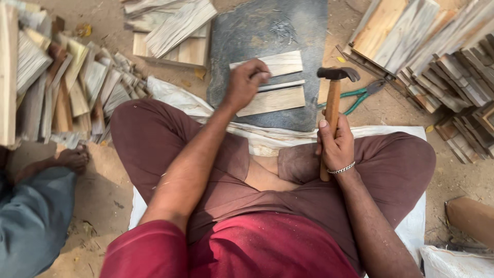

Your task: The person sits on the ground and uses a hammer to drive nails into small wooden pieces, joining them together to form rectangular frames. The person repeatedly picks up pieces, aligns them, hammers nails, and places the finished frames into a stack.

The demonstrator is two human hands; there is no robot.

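Wooden slats (271, 82) lie on a dark stone slab (267, 31) before the seated person. Left hand (246, 82) presses down on them, fingers curled over the upper slat. Right hand (335, 146) grips a wooden-handled hammer (333, 95) upright, head raised beside green-handled pliers (360, 95).

Your left hand (246, 82) reached forward on a nearly straight arm, knuckles up, fingers curled and pressing downward. Your right hand (335, 145) stayed nearer your body, right of the left hand, fist wrapped shut, thumb pointing up, a bracelet on the wrist.
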